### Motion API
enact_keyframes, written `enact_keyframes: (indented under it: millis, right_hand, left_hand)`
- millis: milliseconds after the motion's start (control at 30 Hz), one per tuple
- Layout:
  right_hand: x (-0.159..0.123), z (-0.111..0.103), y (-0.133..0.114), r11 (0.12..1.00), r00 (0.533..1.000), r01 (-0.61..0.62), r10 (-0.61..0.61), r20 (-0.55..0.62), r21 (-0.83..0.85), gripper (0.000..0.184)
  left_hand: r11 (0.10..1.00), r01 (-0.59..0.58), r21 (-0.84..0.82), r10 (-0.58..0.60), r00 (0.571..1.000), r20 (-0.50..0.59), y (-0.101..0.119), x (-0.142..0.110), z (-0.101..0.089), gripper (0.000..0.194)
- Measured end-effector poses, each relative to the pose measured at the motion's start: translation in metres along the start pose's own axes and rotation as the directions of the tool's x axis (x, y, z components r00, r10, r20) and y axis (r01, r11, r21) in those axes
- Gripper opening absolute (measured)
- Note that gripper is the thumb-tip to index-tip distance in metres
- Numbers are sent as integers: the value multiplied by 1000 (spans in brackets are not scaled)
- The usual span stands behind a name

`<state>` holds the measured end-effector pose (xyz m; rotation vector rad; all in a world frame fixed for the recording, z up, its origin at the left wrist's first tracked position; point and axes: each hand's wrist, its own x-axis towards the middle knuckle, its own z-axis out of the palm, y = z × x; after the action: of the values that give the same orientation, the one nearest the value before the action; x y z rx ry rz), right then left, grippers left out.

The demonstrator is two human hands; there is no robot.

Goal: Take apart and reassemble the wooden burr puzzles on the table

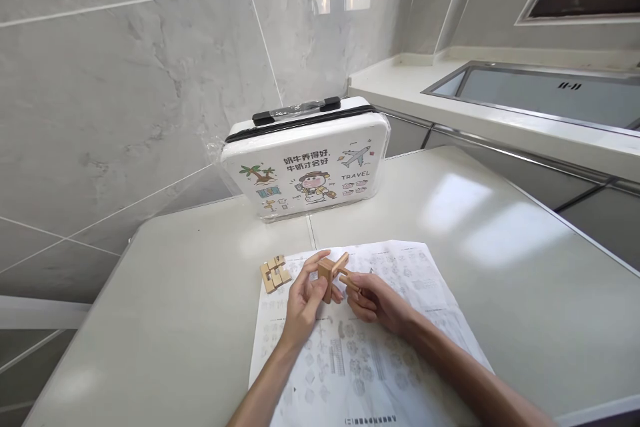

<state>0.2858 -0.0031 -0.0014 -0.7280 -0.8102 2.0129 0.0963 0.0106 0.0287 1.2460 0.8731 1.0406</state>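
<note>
My left hand [303,297] is wrapped round a wooden puzzle block [327,269], held above a printed sheet. From the block's right side a wooden bar [341,261] sticks out at a slant. Between the fingertips of my right hand [373,297] is a small wooden puzzle piece [349,280], its far end close to the block; whether the two touch I cannot tell. Left of my hands lies a flat group of wooden pieces [275,273] fitted together, with a dark mark like a 3 on one. The paper sheet [425,283] under my hands carries small printed diagrams.
A white travel case [305,163] with cartoon prints, partly wrapped in clear plastic, stands at the back of the pale table [165,320]. Behind it rises a grey tiled wall [125,80]. To the right is a counter with a sink [540,93].
</note>
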Motion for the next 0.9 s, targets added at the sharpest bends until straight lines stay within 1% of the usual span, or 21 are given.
enact_keyframes:
  millis: [100, 200, 267, 333, 400, 433, 500, 533, 600, 667, 833, 900]
  right_hand:
    - [1, -1, 2, 1000, 1000, 12, -12, -3, 1, 51]
    - [1, -1, 1, 1000, 1000, 26, -26, 9, -10, 55]
    - [0, -1, 0, 999, 999, 35, -35, 13, -20, 56]
    - [0, 0, -3, 999, 999, 39, -39, 13, -27, 56]
    - [-1, 1, -4, 999, 999, 36, -35, 7, -28, 55]
    - [-1, 1, -5, 999, 999, 33, -33, 5, -28, 55]
    - [-1, 1, -5, 999, 1000, 27, -27, 1, -28, 55]
    - [-1, 2, -6, 999, 1000, 25, -25, 1, -29, 54]
    - [-1, 2, -6, 999, 1000, 24, -24, 1, -30, 53]
    - [-1, 3, -6, 999, 1000, 26, -26, 3, -33, 51]
    - [-3, 4, -5, 998, 999, 29, -28, 21, -54, 45]
    - [-3, 5, -4, 997, 999, 29, -27, 38, -64, 45]
  left_hand:
    - [998, 20, 53, -19, 999, -31, 9, -5, -3, 32]
    - [996, 43, 76, -40, 998, -42, 19, -16, -11, 29]
    - [992, 62, 113, -52, 995, -90, 25, -24, -18, 31]
    - [972, 98, 215, -68, 987, -144, 29, -33, -27, 36]
    - [912, 139, 386, -76, 982, -174, 32, -41, -36, 38]
    - [863, 148, 483, -74, 983, -170, 33, -45, -40, 37]
    - [756, 142, 639, -32, 983, -181, 33, -53, -47, 35]
    - [711, 132, 690, -9, 984, -179, 32, -56, -50, 34]
    - [652, 108, 751, 26, 986, -164, 30, -62, -56, 33]
    - [609, 89, 788, 38, 989, -141, 28, -67, -61, 33]
    - [518, 66, 853, 57, 992, -112, 20, -70, -69, 32]
    - [489, 36, 871, 95, 991, -94, 16, -69, -72, 31]
